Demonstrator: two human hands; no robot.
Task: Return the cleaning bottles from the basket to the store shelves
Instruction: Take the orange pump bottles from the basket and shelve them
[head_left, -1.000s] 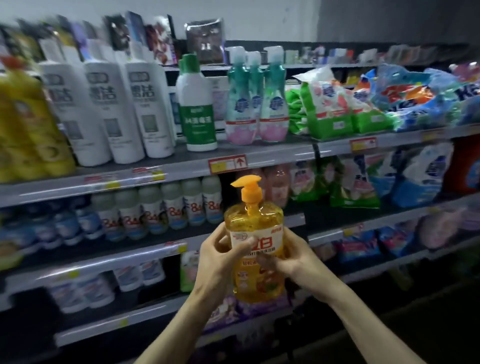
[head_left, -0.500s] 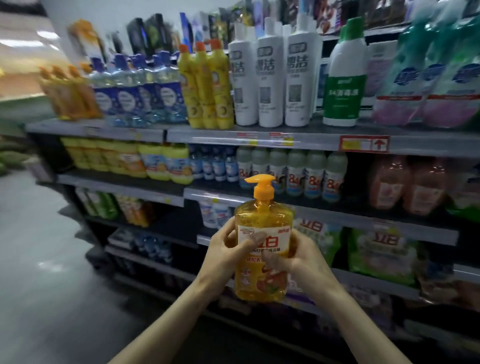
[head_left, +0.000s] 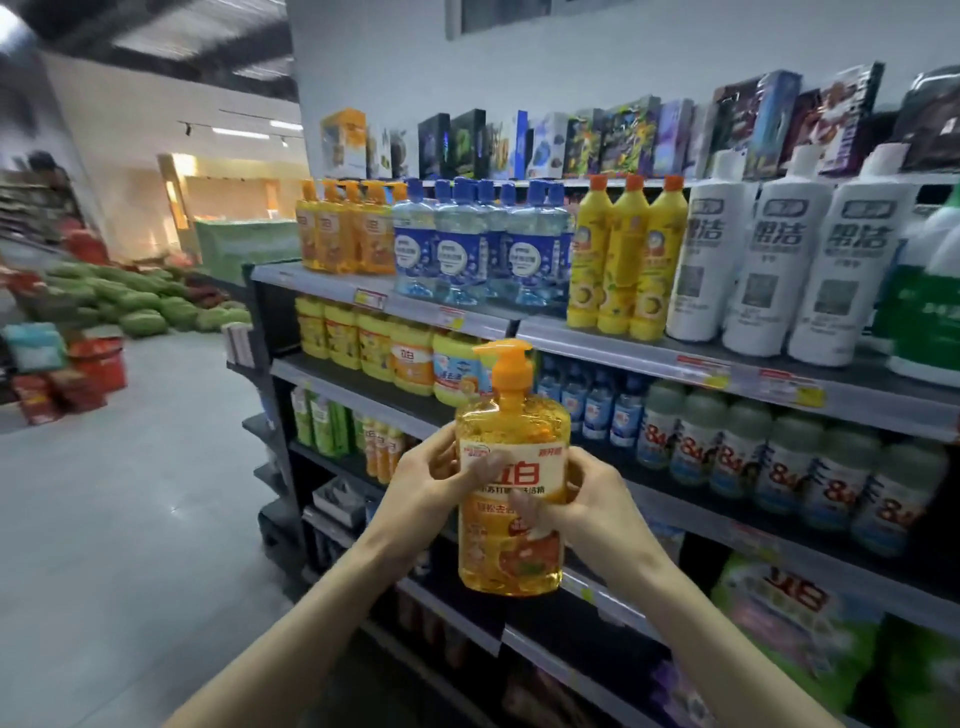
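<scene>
An orange pump bottle (head_left: 511, 551) of dish liquid stands upright in mid-air in front of the store shelves (head_left: 701, 358). My left hand (head_left: 431, 480) grips its left side, thumb across the white label. My right hand (head_left: 589, 501) grips its right side, fingers curled over the front. Several matching orange pump bottles (head_left: 345, 228) stand at the left end of the upper shelf, up and to the left of the held bottle. No basket is in view.
Blue bottles (head_left: 478, 244), yellow bottles (head_left: 621, 254) and white bottles (head_left: 774, 265) fill the upper shelf. Lower shelves hold more bottles and bags. The aisle floor (head_left: 119, 519) opens to the left, with a watermelon pile (head_left: 140, 301) and a red basket (head_left: 101, 361) far off.
The view has swung left along the shelves, bringing the shelf end and aisle into sight. Both hands keep the same grip on the orange bottle.
</scene>
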